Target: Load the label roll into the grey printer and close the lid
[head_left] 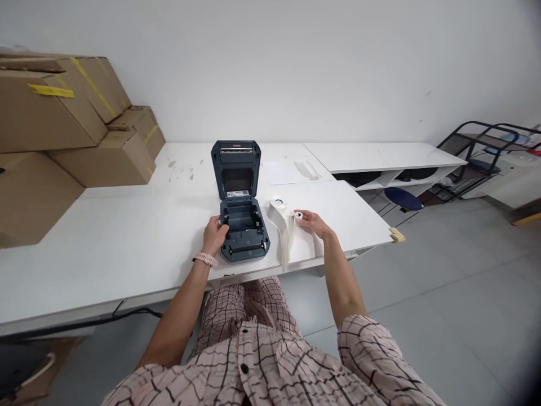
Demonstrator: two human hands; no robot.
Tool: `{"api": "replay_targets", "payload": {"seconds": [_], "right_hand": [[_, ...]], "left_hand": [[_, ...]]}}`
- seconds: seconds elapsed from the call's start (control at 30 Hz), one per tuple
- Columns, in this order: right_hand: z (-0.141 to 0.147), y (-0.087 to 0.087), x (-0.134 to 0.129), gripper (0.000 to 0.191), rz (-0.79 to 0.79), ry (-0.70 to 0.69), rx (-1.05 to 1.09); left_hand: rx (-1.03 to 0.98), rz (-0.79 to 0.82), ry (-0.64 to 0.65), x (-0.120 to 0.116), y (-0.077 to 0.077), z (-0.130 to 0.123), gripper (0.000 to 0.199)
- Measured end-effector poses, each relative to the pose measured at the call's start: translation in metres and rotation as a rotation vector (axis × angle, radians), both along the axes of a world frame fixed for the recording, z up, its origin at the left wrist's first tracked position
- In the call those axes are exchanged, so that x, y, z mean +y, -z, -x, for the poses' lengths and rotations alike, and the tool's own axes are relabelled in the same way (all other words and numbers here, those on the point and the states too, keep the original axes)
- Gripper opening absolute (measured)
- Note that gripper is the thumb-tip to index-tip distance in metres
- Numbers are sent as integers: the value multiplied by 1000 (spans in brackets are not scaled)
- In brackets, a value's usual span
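Observation:
A dark blue-grey label printer [243, 239] stands on the white table with its lid [236, 169] raised and its inner bay exposed. My left hand [214, 234] grips the printer's left side, thumb over the rim. To the printer's right, my right hand [311, 221] has its fingers closed around a small white paper roll [298, 216] with a dark hole in its end. Beside that roll lies a larger roll of labels [278, 204]. A loose paper strip [285, 242] runs from the rolls and droops over the table's front edge.
Cardboard boxes [122, 158] with yellow tape are stacked at the left on the table [169, 225]. A white sheet [279, 173] lies behind the rolls. On the right are a low shelf [393, 155], a blue stool [403, 198] and a beige corner guard [396, 234]. Below the table runs a black cable [139, 311].

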State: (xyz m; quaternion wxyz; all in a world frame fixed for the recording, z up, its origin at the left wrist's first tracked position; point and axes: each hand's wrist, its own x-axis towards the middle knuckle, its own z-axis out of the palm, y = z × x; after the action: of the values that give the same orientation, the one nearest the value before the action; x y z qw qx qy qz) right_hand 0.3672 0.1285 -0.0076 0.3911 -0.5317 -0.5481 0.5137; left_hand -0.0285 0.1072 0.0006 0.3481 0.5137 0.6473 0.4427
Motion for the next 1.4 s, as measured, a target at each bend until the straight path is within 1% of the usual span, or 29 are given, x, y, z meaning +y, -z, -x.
{"api": "replay_targets", "payload": {"seconds": [0.07, 0.13, 0.2, 0.23, 0.3, 0.37, 0.4, 0.43, 0.47, 0.5, 0.57, 0.6, 0.67, 0.73, 0.87, 0.93, 1.0, 1.07, 1.1, 1.3, 1.37, 1.4], "right_hand": [[9, 4, -3, 62, -13, -4, 28], [18, -3, -6, 68, -51, 4, 67], [30, -21, -8, 78, -126, -6, 130], [39, -33, -9, 82, -172, -47, 160], [65, -61, -8, 81, -258, -223, 167], [102, -86, -2, 68, -326, -451, 46], [123, -95, 2, 60, -366, -525, -61], [144, -100, 6, 52, -410, -570, -190], [164, -103, 9, 45, -453, -585, -330], [181, -102, 12, 39, -486, -589, -471], [207, -95, 12, 35, -527, -581, -714], [214, -90, 10, 34, -537, -574, -800], [219, -79, -3, 31, -569, -538, -879], [214, -71, -23, 29, -618, -477, -869], [199, -58, -75, 35, -702, -368, -791], [195, -51, -98, 37, -709, -315, -757], [194, -46, -115, 40, -693, -281, -717], [194, -42, -124, 41, -669, -266, -683], [195, -41, -126, 42, -660, -260, -673], [198, -36, -123, 42, -650, -244, -655], [197, -37, -127, 42, -642, -246, -652], [195, -38, -131, 42, -633, -251, -646]], "left_hand": [[-17, -5, 2, -1, 0, 0, 42], [-27, -6, 2, -2, 0, -1, 42], [-28, -7, -3, -2, -1, -1, 41], [-29, -5, -6, -2, -1, -1, 41], [-40, -2, -9, -2, -1, -2, 41], [-62, 1, -13, -2, -2, -2, 41], [-73, 3, -14, -2, -2, -2, 41], [-82, 5, -13, -3, -2, -3, 41], [-89, 9, -12, -3, -2, -3, 42], [-93, 16, -9, -3, -3, -3, 42], [-102, 25, 0, -4, -2, -4, 43], [-105, 26, 2, -5, -2, -4, 44], [-110, 22, 3, -5, -1, -4, 44], [-117, 18, 1, -6, 0, -4, 44], [-178, 20, -23, -8, -1, -6, 50], [-291, 27, 2, -10, -3, -9, 57], [-450, 58, 80, -13, -7, -12, 63], [-568, 101, 149, -16, -11, -13, 66], [-596, 115, 166, -16, -12, -14, 67], [-608, 129, 173, -12, -16, -12, 68], [-605, 120, 159, -17, -18, -13, 66], [-598, 108, 151, -24, -19, -14, 66]]}}
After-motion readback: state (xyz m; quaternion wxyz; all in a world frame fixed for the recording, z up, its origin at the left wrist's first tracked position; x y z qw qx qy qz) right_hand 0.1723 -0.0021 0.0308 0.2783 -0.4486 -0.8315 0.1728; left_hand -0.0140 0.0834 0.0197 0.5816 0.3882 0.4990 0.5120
